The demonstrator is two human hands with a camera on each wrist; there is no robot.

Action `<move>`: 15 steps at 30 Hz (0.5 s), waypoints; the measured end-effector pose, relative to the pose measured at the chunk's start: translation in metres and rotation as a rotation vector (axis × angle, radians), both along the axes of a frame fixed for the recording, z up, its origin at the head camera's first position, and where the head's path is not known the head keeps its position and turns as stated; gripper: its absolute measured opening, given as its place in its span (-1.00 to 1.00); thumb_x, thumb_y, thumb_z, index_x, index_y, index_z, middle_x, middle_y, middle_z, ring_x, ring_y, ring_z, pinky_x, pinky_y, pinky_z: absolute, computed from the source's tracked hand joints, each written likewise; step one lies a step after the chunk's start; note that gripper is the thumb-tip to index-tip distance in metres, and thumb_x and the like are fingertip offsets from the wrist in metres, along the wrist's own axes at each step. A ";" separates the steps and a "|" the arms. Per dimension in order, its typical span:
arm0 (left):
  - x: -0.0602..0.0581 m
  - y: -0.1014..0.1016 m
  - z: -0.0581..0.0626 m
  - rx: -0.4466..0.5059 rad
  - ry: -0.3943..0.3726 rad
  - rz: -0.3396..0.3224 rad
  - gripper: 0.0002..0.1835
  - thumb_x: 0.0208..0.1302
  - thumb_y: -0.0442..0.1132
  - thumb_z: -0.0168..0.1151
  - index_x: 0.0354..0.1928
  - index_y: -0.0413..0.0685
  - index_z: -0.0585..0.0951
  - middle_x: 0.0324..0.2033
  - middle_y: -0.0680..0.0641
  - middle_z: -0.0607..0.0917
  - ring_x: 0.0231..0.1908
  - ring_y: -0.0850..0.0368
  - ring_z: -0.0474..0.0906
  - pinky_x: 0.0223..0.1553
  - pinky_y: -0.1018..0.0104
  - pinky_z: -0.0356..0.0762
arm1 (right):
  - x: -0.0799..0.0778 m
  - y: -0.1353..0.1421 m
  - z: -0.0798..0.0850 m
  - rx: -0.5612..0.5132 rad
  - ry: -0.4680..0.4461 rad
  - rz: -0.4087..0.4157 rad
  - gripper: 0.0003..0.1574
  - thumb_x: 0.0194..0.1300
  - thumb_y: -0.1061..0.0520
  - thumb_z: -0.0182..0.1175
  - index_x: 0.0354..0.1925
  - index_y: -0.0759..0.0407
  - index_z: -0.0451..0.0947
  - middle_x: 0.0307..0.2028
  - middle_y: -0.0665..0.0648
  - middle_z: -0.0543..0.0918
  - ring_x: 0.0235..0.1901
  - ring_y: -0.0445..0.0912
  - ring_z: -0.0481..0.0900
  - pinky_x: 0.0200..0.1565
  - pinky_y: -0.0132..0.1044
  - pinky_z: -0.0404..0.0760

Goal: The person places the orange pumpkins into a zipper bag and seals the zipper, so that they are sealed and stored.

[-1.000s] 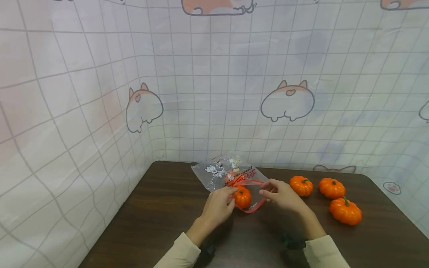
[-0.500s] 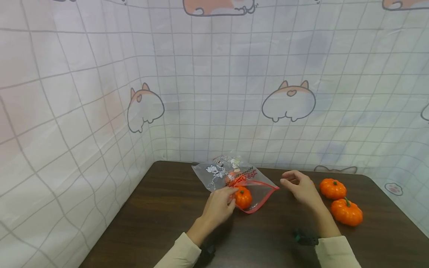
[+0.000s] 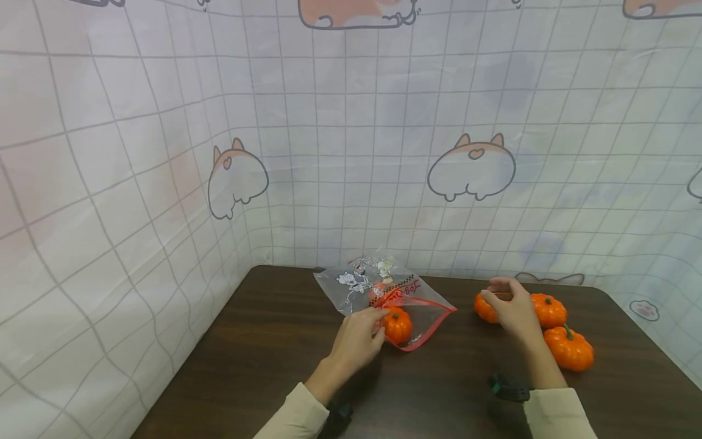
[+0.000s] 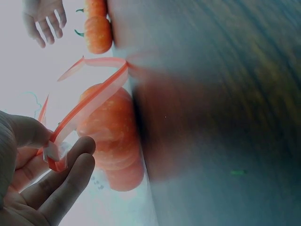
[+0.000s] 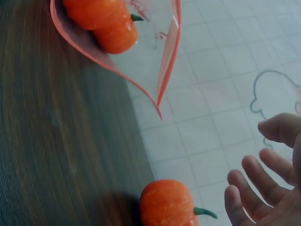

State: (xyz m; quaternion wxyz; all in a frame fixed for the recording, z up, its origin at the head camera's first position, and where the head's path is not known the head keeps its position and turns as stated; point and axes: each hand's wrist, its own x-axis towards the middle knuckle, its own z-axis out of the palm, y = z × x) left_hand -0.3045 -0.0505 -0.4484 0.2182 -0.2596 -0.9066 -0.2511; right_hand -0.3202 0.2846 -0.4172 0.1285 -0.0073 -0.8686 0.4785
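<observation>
A clear plastic bag [image 3: 351,286] with a red-edged mouth lies on the table, its mouth spread toward the right. My left hand [image 3: 355,340] pinches the mouth's left corner between thumb and fingers. Inside are two small orange pumpkins: one pumpkin [image 3: 397,325] by the opening, another [image 4: 126,176] deeper in. My right hand [image 3: 518,312] hovers over a loose pumpkin [image 3: 485,308] to the right of the bag, partly covering it in the head view. Its fingers are spread and hold nothing; in the right wrist view that pumpkin [image 5: 165,203] stands apart from the fingertips.
Two more pumpkins, a farther one [image 3: 550,311] and a nearer one [image 3: 570,349], sit to the right of my right hand. The dark wooden table [image 3: 263,341] meets a white grid-patterned cloth [image 3: 340,201] at its back and left.
My right hand has let go of the bag's red mouth and moved right to above the loose pumpkin. The mouth's right corner now lies free. My left hand has stayed in place.
</observation>
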 end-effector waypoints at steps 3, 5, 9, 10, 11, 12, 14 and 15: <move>0.000 0.000 0.000 0.004 -0.008 -0.001 -0.65 0.24 -0.30 0.32 0.08 -0.04 0.75 -0.09 -0.01 0.81 -0.44 0.24 0.49 -0.36 0.41 0.54 | 0.000 0.005 -0.003 -0.023 -0.018 -0.038 -0.24 0.46 -0.15 0.19 0.39 0.26 0.30 0.26 0.33 0.48 0.22 0.17 0.45 -0.19 -0.49 0.50; 0.000 0.000 0.000 0.004 -0.008 -0.001 -0.65 0.24 -0.29 0.32 0.08 -0.03 0.75 -0.08 -0.01 0.81 -0.43 0.24 0.49 -0.36 0.41 0.53 | -0.001 0.007 -0.004 -0.029 -0.034 -0.053 -0.22 0.45 -0.12 0.20 0.41 0.28 0.27 0.30 0.37 0.45 0.26 0.22 0.43 -0.13 -0.43 0.52; 0.001 -0.001 0.000 -0.002 0.001 0.005 -0.65 0.24 -0.29 0.32 0.08 -0.02 0.76 -0.07 0.00 0.81 -0.40 0.23 0.53 -0.31 0.35 0.59 | -0.001 0.011 -0.008 -0.039 -0.070 -0.058 -0.15 0.46 -0.10 0.19 0.45 0.35 0.18 0.39 0.45 0.33 0.37 0.36 0.29 0.13 0.02 0.55; 0.001 -0.001 0.000 -0.004 0.004 0.006 -0.65 0.24 -0.29 0.32 0.08 -0.02 0.76 -0.07 0.00 0.81 -0.39 0.23 0.54 -0.29 0.33 0.62 | -0.001 0.012 -0.009 -0.046 -0.080 -0.062 -0.14 0.46 -0.10 0.19 0.46 0.36 0.16 0.40 0.47 0.30 0.39 0.38 0.26 0.20 0.13 0.49; 0.001 -0.001 0.000 -0.004 0.005 0.006 -0.65 0.24 -0.29 0.32 0.08 -0.02 0.75 -0.07 0.01 0.81 -0.39 0.23 0.55 -0.27 0.31 0.63 | -0.002 0.013 -0.011 -0.051 -0.089 -0.069 -0.12 0.46 -0.11 0.18 0.46 0.37 0.15 0.42 0.48 0.28 0.41 0.39 0.22 0.26 0.22 0.43; 0.000 -0.001 0.000 -0.004 0.006 0.006 -0.65 0.24 -0.29 0.32 0.08 -0.02 0.76 -0.06 0.01 0.81 -0.38 0.23 0.57 -0.25 0.30 0.65 | -0.002 0.014 -0.012 -0.054 -0.098 -0.078 -0.10 0.46 -0.13 0.18 0.47 0.37 0.14 0.43 0.49 0.26 0.43 0.41 0.20 0.30 0.27 0.37; 0.000 0.000 0.000 -0.002 0.005 0.003 -0.65 0.24 -0.29 0.32 0.08 -0.02 0.75 -0.07 0.00 0.81 -0.37 0.23 0.59 -0.22 0.27 0.68 | -0.003 0.015 -0.016 -0.050 -0.116 -0.099 -0.09 0.45 -0.14 0.18 0.47 0.37 0.13 0.45 0.50 0.24 0.44 0.41 0.17 0.34 0.29 0.32; 0.000 0.000 0.000 -0.003 0.005 0.002 -0.65 0.24 -0.29 0.32 0.08 -0.03 0.75 -0.07 0.00 0.81 -0.36 0.23 0.59 -0.20 0.27 0.69 | -0.003 0.016 -0.018 -0.043 -0.123 -0.109 -0.09 0.45 -0.14 0.18 0.47 0.36 0.13 0.45 0.50 0.22 0.43 0.40 0.17 0.33 0.29 0.32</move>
